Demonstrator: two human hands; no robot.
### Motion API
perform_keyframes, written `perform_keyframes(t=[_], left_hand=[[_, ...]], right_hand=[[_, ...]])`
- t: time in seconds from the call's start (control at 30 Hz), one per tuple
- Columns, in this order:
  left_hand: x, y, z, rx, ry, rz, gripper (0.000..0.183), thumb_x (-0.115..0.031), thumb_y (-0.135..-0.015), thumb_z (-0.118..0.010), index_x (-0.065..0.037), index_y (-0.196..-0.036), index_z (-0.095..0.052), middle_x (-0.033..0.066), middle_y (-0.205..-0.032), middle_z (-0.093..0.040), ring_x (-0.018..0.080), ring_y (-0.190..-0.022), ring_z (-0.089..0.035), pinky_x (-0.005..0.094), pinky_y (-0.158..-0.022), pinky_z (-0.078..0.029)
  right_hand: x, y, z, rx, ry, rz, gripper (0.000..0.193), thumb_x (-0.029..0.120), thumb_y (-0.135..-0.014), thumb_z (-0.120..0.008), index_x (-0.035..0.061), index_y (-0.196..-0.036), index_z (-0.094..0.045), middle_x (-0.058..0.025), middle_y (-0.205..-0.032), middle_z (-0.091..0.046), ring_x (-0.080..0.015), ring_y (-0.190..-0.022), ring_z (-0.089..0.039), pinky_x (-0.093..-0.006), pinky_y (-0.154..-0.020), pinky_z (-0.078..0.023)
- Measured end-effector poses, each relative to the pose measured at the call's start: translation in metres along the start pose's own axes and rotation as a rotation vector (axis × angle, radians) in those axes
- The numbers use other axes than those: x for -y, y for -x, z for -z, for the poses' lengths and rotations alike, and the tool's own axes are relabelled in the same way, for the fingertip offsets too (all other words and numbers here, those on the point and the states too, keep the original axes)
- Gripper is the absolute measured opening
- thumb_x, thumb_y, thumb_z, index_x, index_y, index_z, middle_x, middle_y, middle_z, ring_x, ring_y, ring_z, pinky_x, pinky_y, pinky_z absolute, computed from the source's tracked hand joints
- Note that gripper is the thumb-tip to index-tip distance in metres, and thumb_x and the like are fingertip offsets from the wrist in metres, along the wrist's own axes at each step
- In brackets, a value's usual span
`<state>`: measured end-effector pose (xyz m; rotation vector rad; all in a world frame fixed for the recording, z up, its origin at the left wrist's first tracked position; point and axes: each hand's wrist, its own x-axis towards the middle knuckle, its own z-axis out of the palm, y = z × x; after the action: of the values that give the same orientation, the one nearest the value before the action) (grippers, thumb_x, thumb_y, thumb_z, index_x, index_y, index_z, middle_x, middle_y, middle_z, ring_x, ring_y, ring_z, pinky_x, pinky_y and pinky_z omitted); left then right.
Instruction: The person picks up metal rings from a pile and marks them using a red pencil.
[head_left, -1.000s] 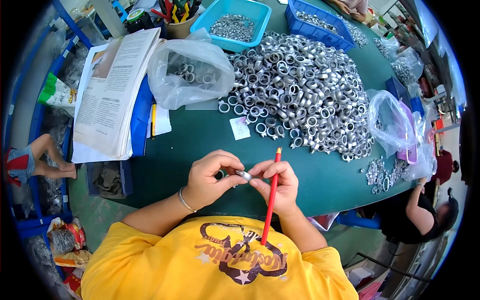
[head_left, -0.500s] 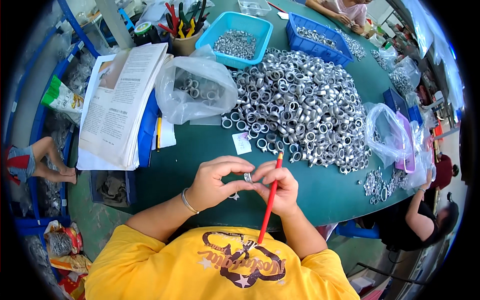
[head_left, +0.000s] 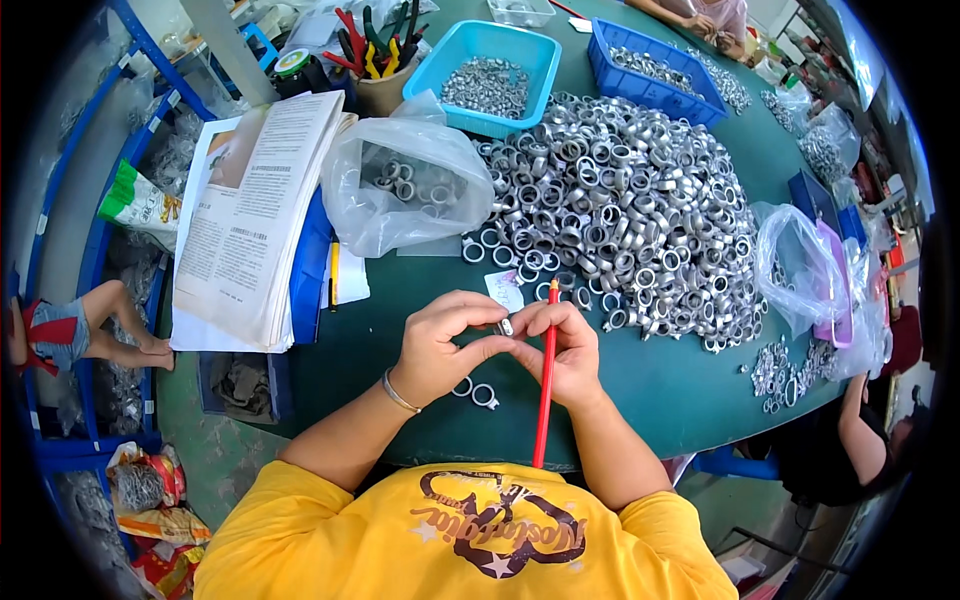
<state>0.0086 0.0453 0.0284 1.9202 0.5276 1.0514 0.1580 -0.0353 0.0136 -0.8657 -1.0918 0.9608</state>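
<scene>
A small silver metal ring [head_left: 506, 327] is pinched between the fingertips of my two hands, its outer side tilted into view. My left hand [head_left: 440, 340], closed, holds it by thumb and fingers. My right hand [head_left: 562, 355] is closed too, touching the ring's other side, with a long red pencil [head_left: 545, 405] caught among its fingers, tan end up. Two loose rings [head_left: 484, 396] lie on the green tabletop [head_left: 360, 385] beside my left wrist. Beyond my hands spreads a big heap of metal rings [head_left: 640, 210], with a small paper slip [head_left: 505, 290] at its near edge.
Left of the heap are an open clear plastic bag [head_left: 400, 225] with rings and an open newspaper stack [head_left: 245, 230]. Behind stand a turquoise basket [head_left: 415, 85], a blue crate [head_left: 600, 70] and a pot of pliers [head_left: 385, 95]. Other people sit at the far side and right.
The ring has turned between my fingertips, showing its outer side more. My left hand has shifted slightly, and both loose rings near the wrist now show. The whole view has moved a little.
</scene>
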Motion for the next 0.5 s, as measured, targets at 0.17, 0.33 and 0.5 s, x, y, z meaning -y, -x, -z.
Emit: perform_keyframes(t=[0.17,0.33,0.5], left_hand=[[0.0040,-0.0012,-0.0009,0.003,-0.019,-0.053,0.030,0.000,-0.062,-0.076,-0.001,-0.088,-0.064,0.0111,-0.088,-0.063,0.0196,-0.077,-0.061,0.0261,-0.069,-0.050],[0.0042,-0.0023,-0.0023,-0.005,-0.019,-0.076,0.030,0.001,-0.060,-0.076,-0.001,-0.087,-0.063,0.0116,-0.088,-0.063,0.0217,-0.079,-0.062,0.0276,-0.071,-0.050],[0.0050,-0.0014,-0.0042,-0.011,0.000,-0.068,0.029,0.005,-0.061,-0.074,0.000,-0.087,-0.063,0.0122,-0.091,-0.064,0.0232,-0.083,-0.063,0.0281,-0.072,-0.050]], right_hand=[[-0.0041,0.0005,0.0039,0.011,0.030,0.003,0.026,-0.011,-0.073,-0.062,0.0044,-0.087,-0.046,-0.0091,-0.090,-0.055,-0.0158,-0.084,-0.053,-0.0272,-0.078,-0.043],[-0.0034,-0.0003,0.0038,-0.009,0.067,0.063,0.027,-0.011,-0.072,-0.062,0.0047,-0.087,-0.045,-0.0120,-0.091,-0.057,-0.0172,-0.084,-0.054,-0.0286,-0.078,-0.043],[-0.0002,-0.0014,0.0035,-0.016,0.055,0.091,0.027,-0.010,-0.072,-0.063,0.0045,-0.085,-0.044,-0.0149,-0.091,-0.059,-0.0188,-0.084,-0.057,-0.0301,-0.078,-0.045]])
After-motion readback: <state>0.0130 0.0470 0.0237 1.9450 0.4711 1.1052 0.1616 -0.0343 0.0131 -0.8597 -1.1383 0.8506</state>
